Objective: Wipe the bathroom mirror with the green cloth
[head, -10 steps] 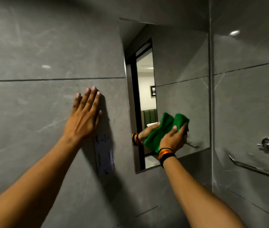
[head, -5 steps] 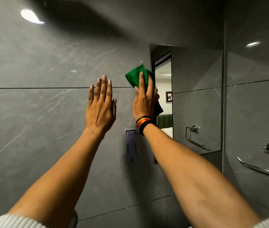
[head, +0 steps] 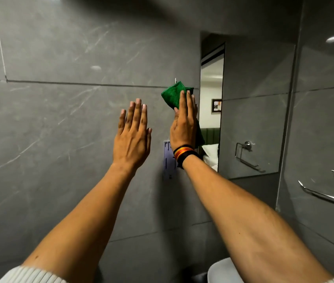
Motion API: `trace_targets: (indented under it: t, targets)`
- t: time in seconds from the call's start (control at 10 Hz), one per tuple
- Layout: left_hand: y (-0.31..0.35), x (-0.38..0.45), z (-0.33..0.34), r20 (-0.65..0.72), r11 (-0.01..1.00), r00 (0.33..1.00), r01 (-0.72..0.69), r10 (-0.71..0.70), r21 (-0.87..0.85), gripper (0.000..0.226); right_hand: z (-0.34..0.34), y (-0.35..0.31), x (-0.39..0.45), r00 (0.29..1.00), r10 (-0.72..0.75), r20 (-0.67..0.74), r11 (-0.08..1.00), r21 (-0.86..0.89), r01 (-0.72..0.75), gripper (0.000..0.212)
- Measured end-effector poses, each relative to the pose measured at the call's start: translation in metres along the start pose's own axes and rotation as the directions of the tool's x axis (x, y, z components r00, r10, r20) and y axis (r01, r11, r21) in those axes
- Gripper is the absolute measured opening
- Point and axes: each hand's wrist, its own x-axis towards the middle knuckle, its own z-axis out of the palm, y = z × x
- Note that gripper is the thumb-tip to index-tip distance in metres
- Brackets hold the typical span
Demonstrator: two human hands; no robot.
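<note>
Right hand (head: 183,124), flat and pressing the cloth (head: 174,94), had swept from the mirror's (head: 252,111) bottom edge up to its left edge, cloth spilling onto the wall (head: 60,119). Left hand (head: 132,137) stayed open, holding nothing, off the wall. Wiping looked midway; the mirror's right part likely remained.

The wall tiles (head: 60,129) are dark grey with pale marble-like veining. Against them, the cloth (head: 172,94) is solid deep green. Right of the cloth, the mirror (head: 254,119) reflects the same grey tile. Below the cloth, the wristbands (head: 183,153) are striped black, red and orange-yellow, beside a pale lilac wall plate (head: 169,160). The sleeve cuffs (head: 31,275) are ribbed white.
</note>
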Motion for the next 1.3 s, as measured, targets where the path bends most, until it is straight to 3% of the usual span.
trace_targets:
  t: [0.2,0.3,0.5,0.6,0.9,1.1,1.2,1.3]
  targets:
    - [0.010,-0.121,0.054,0.241,0.999,0.969,0.048,-0.046,-0.003,0.068,0.017,0.051,-0.132,0.977,0.129,0.169,0.991,0.005,-0.132,0.049]
    - [0.022,-0.206,0.076,0.391,0.997,0.919,0.074,-0.060,-0.022,0.068,0.016,0.076,-0.227,0.938,0.217,0.269,0.976,-0.041,-0.214,0.048]
    - [0.051,-0.426,0.105,0.652,0.993,0.758,0.100,-0.035,-0.062,0.068,-0.020,0.100,-0.459,0.712,0.455,0.535,0.885,-0.179,-0.431,0.050]
    - [0.060,-0.523,0.116,0.774,0.985,0.630,0.167,-0.070,-0.047,0.069,-0.040,0.108,-0.566,0.555,0.577,0.600,0.802,-0.288,-0.523,0.049]
    - [0.054,-0.711,0.116,0.896,0.966,0.428,0.258,-0.122,0.008,0.067,-0.079,0.089,-0.771,0.274,0.638,0.720,0.721,-0.433,-0.540,0.050]
    - [0.047,-0.769,0.121,0.916,0.968,0.379,0.249,-0.129,0.033,0.068,-0.081,0.081,-0.836,0.012,0.536,0.844,0.789,-0.496,-0.363,0.059]
    - [0.047,-0.765,0.119,0.930,0.971,0.345,0.235,-0.125,0.044,0.068,-0.086,0.070,-0.838,-0.043,0.480,0.876,0.836,-0.472,-0.281,0.065]
    - [0.050,-0.749,0.116,0.922,0.973,0.372,0.229,-0.109,0.022,0.068,-0.088,0.066,-0.821,0.043,0.479,0.876,0.854,-0.455,-0.253,0.068]
